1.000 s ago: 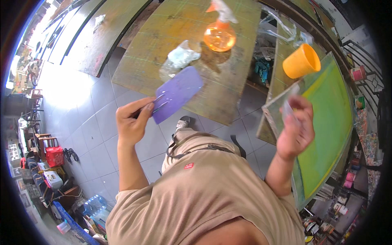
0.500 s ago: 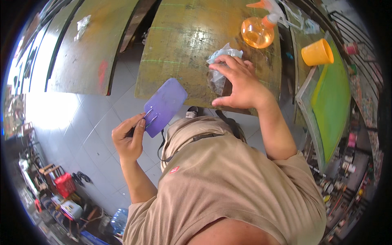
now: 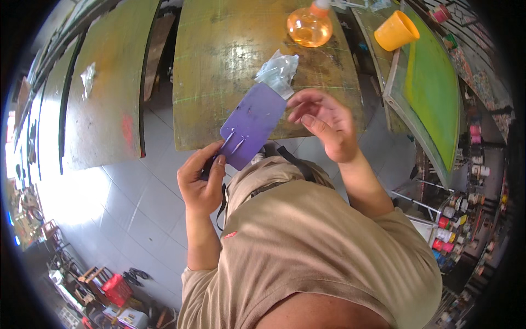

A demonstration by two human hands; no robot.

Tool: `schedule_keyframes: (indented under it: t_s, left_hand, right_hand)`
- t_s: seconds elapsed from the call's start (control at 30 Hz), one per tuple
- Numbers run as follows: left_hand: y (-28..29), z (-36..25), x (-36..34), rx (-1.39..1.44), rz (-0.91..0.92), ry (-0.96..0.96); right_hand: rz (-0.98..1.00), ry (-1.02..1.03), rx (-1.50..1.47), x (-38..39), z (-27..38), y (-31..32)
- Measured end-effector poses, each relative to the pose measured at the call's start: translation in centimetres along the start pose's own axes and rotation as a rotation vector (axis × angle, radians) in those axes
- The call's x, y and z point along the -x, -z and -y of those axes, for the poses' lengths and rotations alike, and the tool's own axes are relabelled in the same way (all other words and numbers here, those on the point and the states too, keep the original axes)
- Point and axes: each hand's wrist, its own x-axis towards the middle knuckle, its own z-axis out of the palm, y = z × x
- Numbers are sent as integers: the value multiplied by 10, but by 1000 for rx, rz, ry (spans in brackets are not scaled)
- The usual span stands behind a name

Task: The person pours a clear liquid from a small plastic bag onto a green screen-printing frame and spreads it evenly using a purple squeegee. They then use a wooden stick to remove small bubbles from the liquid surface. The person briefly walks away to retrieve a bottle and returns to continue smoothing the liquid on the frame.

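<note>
Your right hand (image 3: pixel 323 123) off crumpled plastic (image 3: pixel 278 70), now spread beside purple card (image 3: pixel 251 125); left hand (image 3: pixel 204 178) still pinching card's near end.

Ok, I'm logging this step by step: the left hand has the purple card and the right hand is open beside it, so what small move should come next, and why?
Probably the right hand should close on the free upper edge of the purple card. The left hand pinches only its lower corner, the right hand's fingers are spread and hold nothing, and they sit just beside the card, in front of the crumpled clear plastic on the table.
</note>
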Motion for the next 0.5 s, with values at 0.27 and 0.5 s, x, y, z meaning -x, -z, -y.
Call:
schedule_keyframes:
  t_s: [0.27,0.5]
  left_hand:
    - [-39,-8,19,173,11,9]
    - [-121,-24,56,256,228,18]
  right_hand:
    - [-17,-51,-561,42,24,30]
    - [-314,-36,-413,139,44,79]
